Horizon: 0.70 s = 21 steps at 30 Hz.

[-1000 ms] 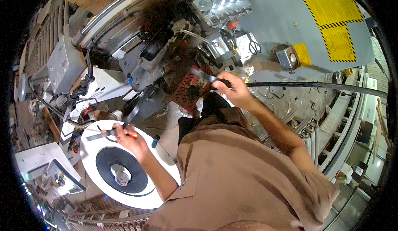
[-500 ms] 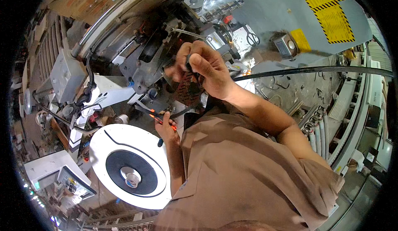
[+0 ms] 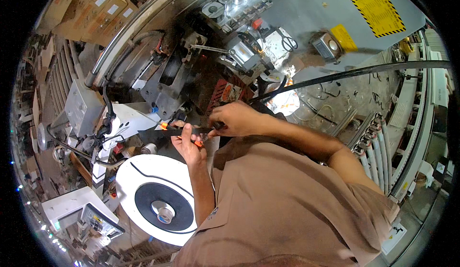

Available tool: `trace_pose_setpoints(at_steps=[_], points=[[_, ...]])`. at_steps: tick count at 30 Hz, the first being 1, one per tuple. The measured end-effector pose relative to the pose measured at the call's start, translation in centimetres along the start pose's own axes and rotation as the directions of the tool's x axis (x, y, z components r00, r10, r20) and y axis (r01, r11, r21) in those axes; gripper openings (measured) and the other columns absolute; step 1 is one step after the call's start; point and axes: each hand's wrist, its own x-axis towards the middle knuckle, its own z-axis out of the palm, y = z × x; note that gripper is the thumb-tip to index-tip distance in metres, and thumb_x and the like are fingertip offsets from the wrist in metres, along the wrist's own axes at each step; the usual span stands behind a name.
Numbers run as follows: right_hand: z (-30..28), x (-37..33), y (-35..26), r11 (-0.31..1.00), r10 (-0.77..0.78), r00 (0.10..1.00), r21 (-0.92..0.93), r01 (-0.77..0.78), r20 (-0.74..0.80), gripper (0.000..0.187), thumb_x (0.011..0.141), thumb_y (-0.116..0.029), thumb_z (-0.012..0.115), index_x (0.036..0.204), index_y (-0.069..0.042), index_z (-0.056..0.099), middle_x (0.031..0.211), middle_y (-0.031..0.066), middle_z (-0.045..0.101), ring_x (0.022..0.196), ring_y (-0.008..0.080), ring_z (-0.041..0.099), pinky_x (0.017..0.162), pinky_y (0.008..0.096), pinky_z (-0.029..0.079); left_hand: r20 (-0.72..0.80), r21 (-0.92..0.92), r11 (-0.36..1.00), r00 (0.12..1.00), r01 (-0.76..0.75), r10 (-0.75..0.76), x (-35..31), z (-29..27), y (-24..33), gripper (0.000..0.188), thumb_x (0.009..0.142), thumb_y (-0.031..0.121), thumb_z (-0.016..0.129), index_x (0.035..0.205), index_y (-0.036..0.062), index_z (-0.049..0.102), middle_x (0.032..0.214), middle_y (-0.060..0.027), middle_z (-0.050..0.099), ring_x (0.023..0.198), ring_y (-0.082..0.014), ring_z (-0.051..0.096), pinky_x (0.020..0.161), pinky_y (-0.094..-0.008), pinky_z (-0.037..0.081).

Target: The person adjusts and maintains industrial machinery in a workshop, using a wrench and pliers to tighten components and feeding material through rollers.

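My left hand (image 3: 188,143) is closed round a tool with orange parts (image 3: 197,143); the fingers hide most of it, so its kind cannot be made out. A flat black strip (image 3: 155,135) also passes through this hand, its end sticking out to the left. Close by on the right, my right hand (image 3: 235,118) has its fingers bent and pinches the strip just beside the left hand. A long black band (image 3: 345,77) runs from the far right to behind my right wrist; whether it joins the strip is hidden.
A white reel with a black roll (image 3: 139,212) stands at the lower left. Ahead are machine parts (image 3: 244,53), a red box (image 3: 225,92), scissors (image 3: 289,43) and a small gauge box (image 3: 327,45). Metal cylinders (image 3: 371,147) line the right. Cardboard boxes (image 3: 103,8) are stacked far left.
My right hand has come down and toward me from above the machine, and now meets the left hand. The left hand has turned, still gripping the tool and strip.
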Motion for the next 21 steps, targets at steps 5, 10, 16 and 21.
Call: trace_pose_setpoints(at_steps=[5, 10, 16, 21], points=[[-1.1, -1.9, -0.1, 0.998, -0.058, 0.985, -0.001, 0.059, -0.162, 0.028, 0.093, -0.033, 0.067, 0.093, -0.006, 0.060, 0.085, 0.0153, 0.061, 0.076, 0.0399, 0.063, 0.065, 0.0486, 0.049, 0.085, 0.157, 0.985, 0.995, -0.071, 0.058, 1.1, 0.2, -1.4, 0.032, 0.093, 0.023, 0.076, 0.110, 0.0065, 0.055, 0.070, 0.0000, 0.052, 0.056, -0.0130, 0.050, 0.054, -0.0320, 0.047], [-2.2, -5.1, 2.6, 0.990, 0.045, 0.971, -0.117, -0.074, -0.234, 0.027, 0.095, -0.031, 0.064, 0.103, -0.006, 0.056, 0.079, 0.0189, 0.062, 0.077, 0.0427, 0.065, 0.066, 0.0515, 0.052, 0.264, -0.050, 0.994, 0.959, -0.095, 0.105, 2.2, -1.8, -2.3, 0.040, 0.104, 0.046, 0.055, 0.119, 0.0091, 0.052, 0.073, -0.0030, 0.051, 0.060, -0.0158, 0.047, 0.062, -0.0319, 0.043], [-3.0, -9.6, 4.9, 0.975, 0.187, 0.960, -0.083, -0.208, -0.207, 0.037, 0.094, -0.043, 0.067, 0.107, -0.010, 0.055, 0.071, 0.0184, 0.063, 0.068, 0.0413, 0.066, 0.060, 0.0507, 0.051, 0.054, 0.054, 0.998, 0.998, -0.024, 0.021, 3.2, -2.7, -0.7, 0.040, 0.108, 0.049, 0.041, 0.113, 0.0109, 0.053, 0.072, -0.0035, 0.049, 0.061, -0.0165, 0.046, 0.063, -0.0326, 0.041], [-3.2, -13.6, 5.4, 0.968, 0.220, 0.959, -0.081, -0.237, -0.177, 0.031, 0.089, -0.039, 0.064, 0.099, -0.011, 0.058, 0.074, 0.0179, 0.062, 0.068, 0.0409, 0.064, 0.060, 0.0510, 0.051, 0.034, 0.056, 0.998, 0.999, -0.039, 0.037, 4.3, -3.6, -0.7, 0.037, 0.109, 0.046, 0.043, 0.110, 0.0108, 0.052, 0.073, -0.0041, 0.051, 0.063, -0.0161, 0.046, 0.063, -0.0329, 0.040]])
